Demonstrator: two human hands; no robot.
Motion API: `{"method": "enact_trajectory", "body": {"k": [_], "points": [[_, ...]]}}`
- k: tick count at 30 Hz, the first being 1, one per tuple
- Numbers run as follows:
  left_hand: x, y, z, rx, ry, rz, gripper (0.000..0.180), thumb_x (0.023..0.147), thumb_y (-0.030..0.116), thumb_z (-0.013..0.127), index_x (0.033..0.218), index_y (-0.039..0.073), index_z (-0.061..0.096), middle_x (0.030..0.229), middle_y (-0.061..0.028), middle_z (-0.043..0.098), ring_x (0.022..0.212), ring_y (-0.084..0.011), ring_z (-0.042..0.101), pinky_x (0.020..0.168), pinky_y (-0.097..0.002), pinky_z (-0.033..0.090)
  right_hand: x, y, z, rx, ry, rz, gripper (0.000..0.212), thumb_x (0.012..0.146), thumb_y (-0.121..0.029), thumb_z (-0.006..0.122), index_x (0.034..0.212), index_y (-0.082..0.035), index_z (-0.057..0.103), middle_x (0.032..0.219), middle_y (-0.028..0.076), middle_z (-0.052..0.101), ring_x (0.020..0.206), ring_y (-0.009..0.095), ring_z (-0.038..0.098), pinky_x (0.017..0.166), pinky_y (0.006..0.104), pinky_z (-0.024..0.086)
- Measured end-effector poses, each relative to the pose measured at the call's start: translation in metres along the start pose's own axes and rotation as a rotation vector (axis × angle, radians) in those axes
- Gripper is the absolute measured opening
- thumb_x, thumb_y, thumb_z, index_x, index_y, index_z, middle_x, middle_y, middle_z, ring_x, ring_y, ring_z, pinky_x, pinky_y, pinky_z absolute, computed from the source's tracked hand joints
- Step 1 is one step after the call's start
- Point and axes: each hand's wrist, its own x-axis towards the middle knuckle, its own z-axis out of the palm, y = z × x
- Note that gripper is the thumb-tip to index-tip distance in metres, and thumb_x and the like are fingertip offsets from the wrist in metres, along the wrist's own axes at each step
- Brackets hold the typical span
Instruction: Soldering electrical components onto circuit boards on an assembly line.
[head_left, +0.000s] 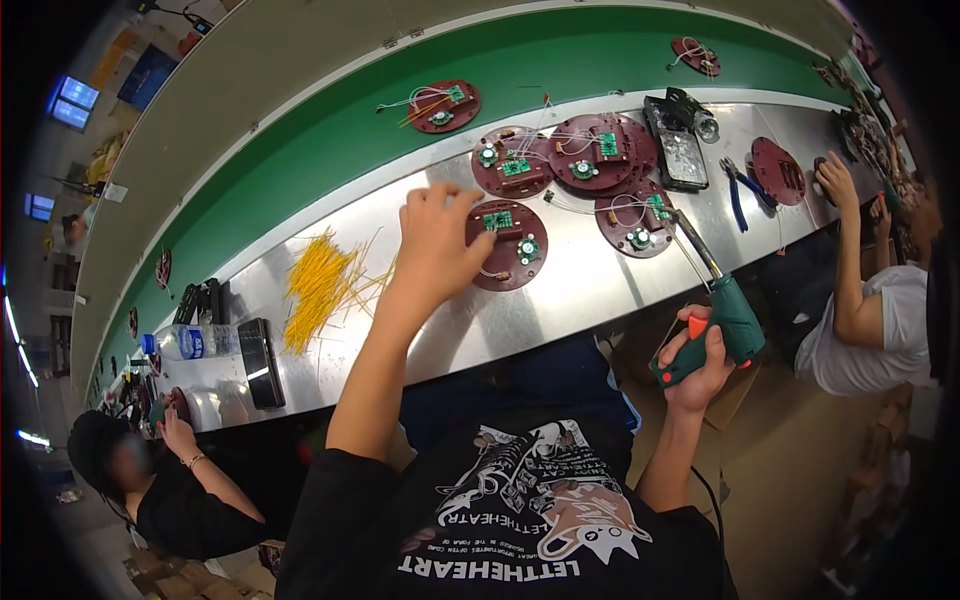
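My left hand [438,245] reaches over the left edge of a round maroon disc [507,272], fingers apart, the thumb near a small green circuit board [497,220]. It appears to grip nothing. A second round green part [528,249] is on the same disc. In my right hand [705,365] is a green soldering gun [736,320] with a red trigger, held in front of the bench edge. Its long metal tip points up and left, close to another maroon disc [622,232] with white wires and boards. A cable hangs below my right wrist.
Yellow wires [318,290] lie heaped left of my left hand, beside a phone [260,364] and a plastic bottle [195,342]. More discs [590,160], a black tray-like box [682,150] and blue-handled pliers [740,195] stand behind. Co-workers sit at both sides.
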Motion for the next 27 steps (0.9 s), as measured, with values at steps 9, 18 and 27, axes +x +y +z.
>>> {"method": "enact_trajectory", "body": {"k": [9, 18, 27], "points": [[-0.006, -0.019, 0.020, -0.081, -0.003, 0.017, 0.019, 0.077, 0.002, 0.059, 0.093, 0.001, 0.069, 0.091, -0.0147, 0.068, 0.090, -0.0349, 0.059, 0.085, -0.0430, 0.049, 0.003, 0.003, 0.003, -0.008, -0.035, 0.005, 0.037, 0.101, -0.030, 0.049, 0.110, 0.006, 0.055, 0.100, 0.016, 0.061, 0.046, 0.014, 0.054, 0.040, 0.0271, 0.044], [0.000, -0.019, 0.015, -0.182, -0.091, 0.068, 0.017, 0.076, 0.003, 0.058, 0.089, 0.001, 0.069, 0.095, -0.0131, 0.069, 0.096, -0.0336, 0.059, 0.087, -0.0413, 0.048, 0.001, 0.004, 0.007, 0.000, -0.032, 0.027, 0.037, 0.101, -0.029, 0.048, 0.110, 0.006, 0.055, 0.101, 0.016, 0.062, 0.046, 0.014, 0.053, 0.039, 0.0271, 0.043], [-0.038, -0.020, 0.006, -0.074, -0.023, 0.102, 0.031, 0.079, 0.017, 0.066, 0.109, 0.008, 0.070, 0.118, -0.0123, 0.065, 0.113, -0.0354, 0.054, 0.100, -0.0439, 0.043, 0.001, 0.016, -0.009, 0.049, -0.084, 0.111, 0.038, 0.102, -0.031, 0.046, 0.110, 0.004, 0.055, 0.100, 0.015, 0.061, 0.045, 0.013, 0.050, 0.040, 0.0266, 0.041]]}}
